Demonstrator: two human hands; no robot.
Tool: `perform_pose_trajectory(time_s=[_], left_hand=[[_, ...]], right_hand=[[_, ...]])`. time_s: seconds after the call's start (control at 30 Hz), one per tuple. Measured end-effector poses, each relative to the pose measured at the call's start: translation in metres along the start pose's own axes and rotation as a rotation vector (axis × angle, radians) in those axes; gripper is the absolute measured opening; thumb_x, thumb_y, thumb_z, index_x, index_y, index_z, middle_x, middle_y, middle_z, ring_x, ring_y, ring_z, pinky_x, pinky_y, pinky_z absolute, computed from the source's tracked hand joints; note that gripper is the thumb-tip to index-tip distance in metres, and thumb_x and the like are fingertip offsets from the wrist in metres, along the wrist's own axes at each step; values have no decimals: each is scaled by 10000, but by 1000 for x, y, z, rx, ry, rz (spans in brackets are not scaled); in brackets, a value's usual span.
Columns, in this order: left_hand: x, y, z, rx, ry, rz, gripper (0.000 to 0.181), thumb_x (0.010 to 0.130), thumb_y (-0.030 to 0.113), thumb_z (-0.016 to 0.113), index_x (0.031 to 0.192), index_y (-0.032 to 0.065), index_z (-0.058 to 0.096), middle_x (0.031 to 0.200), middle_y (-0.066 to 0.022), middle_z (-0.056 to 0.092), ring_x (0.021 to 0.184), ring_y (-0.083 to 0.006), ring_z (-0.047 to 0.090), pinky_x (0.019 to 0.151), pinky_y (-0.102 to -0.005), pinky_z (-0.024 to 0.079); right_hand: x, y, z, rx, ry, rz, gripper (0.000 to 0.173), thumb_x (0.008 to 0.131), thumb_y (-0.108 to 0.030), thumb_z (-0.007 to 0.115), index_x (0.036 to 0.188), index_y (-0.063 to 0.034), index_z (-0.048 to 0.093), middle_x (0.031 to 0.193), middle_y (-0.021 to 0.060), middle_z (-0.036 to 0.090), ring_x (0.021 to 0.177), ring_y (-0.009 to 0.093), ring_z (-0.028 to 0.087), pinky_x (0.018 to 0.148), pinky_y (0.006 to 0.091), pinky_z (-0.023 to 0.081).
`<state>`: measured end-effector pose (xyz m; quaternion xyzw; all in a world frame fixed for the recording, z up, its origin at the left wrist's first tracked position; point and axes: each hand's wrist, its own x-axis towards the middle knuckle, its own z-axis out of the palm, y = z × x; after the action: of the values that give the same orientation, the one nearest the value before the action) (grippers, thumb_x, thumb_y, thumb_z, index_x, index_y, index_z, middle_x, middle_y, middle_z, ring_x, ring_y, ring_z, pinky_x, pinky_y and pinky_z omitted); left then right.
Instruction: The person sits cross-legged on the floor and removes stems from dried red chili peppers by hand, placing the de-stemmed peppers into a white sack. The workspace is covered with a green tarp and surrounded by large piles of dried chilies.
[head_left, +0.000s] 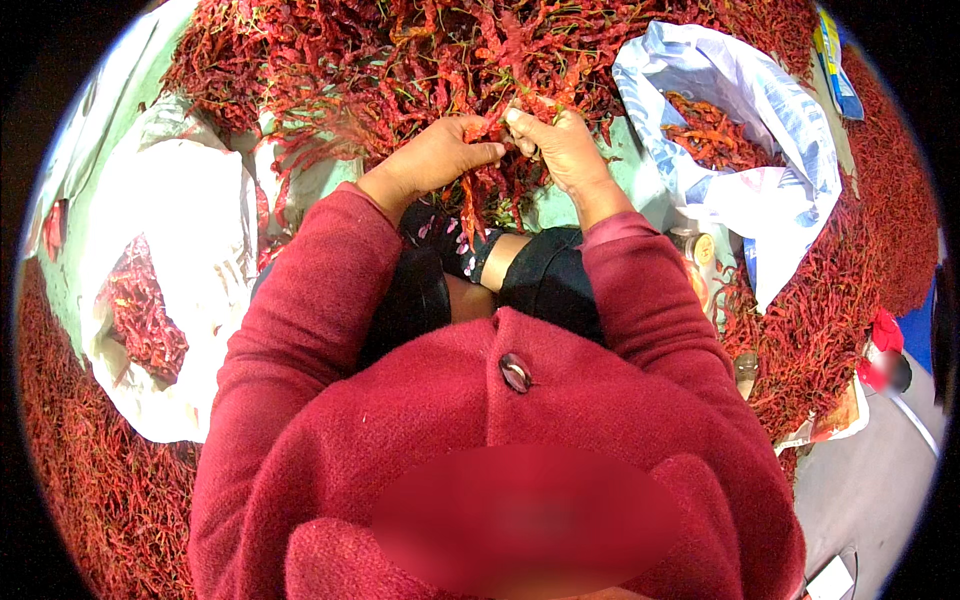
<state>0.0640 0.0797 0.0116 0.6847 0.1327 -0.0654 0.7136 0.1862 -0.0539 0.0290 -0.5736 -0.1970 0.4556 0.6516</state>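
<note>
Both my hands meet over the near edge of a large heap of dried red chillies (465, 60). A dried red chilli (475, 135) lies between the thumb and fingers of my left hand (439, 159). Close beside it, my right hand (561, 146) is curled, its thumb pinched against the forefinger at a chilli's end; the exact spot is partly hidden by the fingers. More chillies with pale stems hang below my hands, down to my crossed legs and a flowered sock (454, 244).
To the right stands an open white-and-blue plastic sack (806, 150) with orange-red chillies inside. A white sack (202, 202) holding chillies lies left. A lidded jar (694, 251) sits by my right sleeve. Chillies spread along both sides; another person's red clothing (887, 334) shows far right.
</note>
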Motion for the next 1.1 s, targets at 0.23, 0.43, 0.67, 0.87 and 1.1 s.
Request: perform_pose_trajectory(time_s=[0.23,0.43,0.67,0.87,1.1], left_hand=[[2,-3,2,102,30,-64,260,871,208,585,1049,20,601,866,15,613,787,-72,529,736,-252,440],[3,-4,-6,19,-13,47,215,894,196,559,1022,33,613,870,24,612,803,-56,528,761,-226,433],[4,7,-14,-398,237,-94,190,845,168,617,974,29,611,872,7,622,787,-79,557,721,-238,445],[4,10,-2,-559,181,-72,176,822,104,629,976,21,611,895,-39,635,825,-129,597,769,-258,471],[2,0,1,-439,136,-40,201,838,133,611,1000,15,614,885,-44,645,791,-126,607,709,-252,485]], right_hand=[[4,6,-7,-438,37,-69,230,812,-224,652,918,-23,618,642,-28,545,558,47,465,524,208,387],[5,3,-15,547,-265,153,176,832,-207,628,871,-43,575,681,8,532,564,84,458,488,211,356],[7,15,-24,208,41,169,191,854,-205,604,971,-56,580,815,18,599,616,74,492,512,187,366],[3,9,-13,-54,-55,97,318,867,-149,547,1174,-68,534,792,13,607,610,63,498,546,207,409],[-5,-2,1,-359,-227,151,385,839,-124,554,1206,-45,474,774,4,567,594,72,482,544,215,399]])
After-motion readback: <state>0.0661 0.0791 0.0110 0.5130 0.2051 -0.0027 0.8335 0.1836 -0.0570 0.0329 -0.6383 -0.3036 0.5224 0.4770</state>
